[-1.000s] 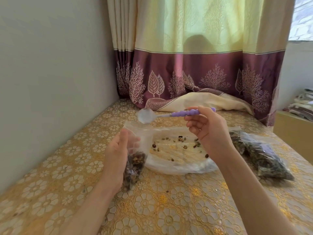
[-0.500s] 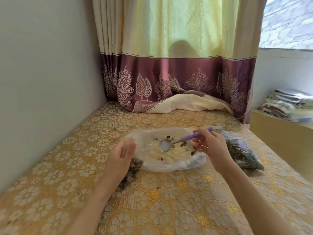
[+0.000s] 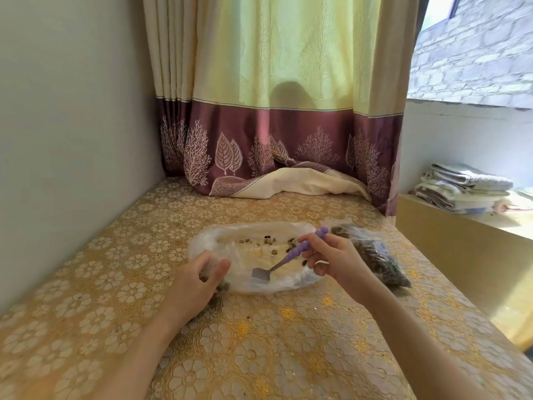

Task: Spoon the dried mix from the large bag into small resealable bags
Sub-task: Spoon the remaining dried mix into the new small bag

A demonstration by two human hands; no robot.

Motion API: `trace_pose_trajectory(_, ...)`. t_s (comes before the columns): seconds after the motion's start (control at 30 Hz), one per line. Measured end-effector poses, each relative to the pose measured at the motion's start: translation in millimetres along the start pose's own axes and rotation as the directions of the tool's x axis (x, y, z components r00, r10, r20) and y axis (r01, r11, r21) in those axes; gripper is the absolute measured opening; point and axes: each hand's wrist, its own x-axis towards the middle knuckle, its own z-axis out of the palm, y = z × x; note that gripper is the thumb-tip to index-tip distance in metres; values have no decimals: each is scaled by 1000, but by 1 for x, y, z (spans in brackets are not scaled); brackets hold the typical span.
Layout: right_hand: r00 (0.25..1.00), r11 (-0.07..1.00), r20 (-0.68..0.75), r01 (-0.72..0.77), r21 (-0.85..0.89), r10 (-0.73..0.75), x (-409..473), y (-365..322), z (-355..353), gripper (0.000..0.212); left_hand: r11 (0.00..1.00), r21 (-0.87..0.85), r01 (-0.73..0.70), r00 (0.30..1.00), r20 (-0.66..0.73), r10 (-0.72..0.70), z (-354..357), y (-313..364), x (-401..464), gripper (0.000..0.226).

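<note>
Moved: spoon (image 3: 278, 259) has dipped lower into the large bag (image 3: 253, 256) since the picture before, and its metal end now sits near the bag's near edge.
Right hand: right hand (image 3: 334, 259) has its grip closed around the spoon's purple handle.
Left hand: left hand (image 3: 196, 280) pinches the small bag (image 3: 222, 285) at the big bag's left near corner; most of it is hidden.
Where the mix is: only a few dark bits (image 3: 268, 242) lie at the far side of the big bag, apart from the spoon.
Doing it well: I think the spoon should slide flat and far to gather the bits, while the small bag's mouth stays open close by.
Feel and shape: big bag is thin, clear and crinkly; handle is bumpy; worktop (image 3: 259, 356) cover has gold flowers.
Right side: full bags (image 3: 375, 259) of dark mix lie there.
</note>
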Motion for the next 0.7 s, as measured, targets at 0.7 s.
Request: trace_pose_trajectory(0.7, 981, 993, -171, 104, 63, -92, -49, 33, -17, 18, 997, -25, -69, 996, 62, 71, 8, 6, -2, 42)
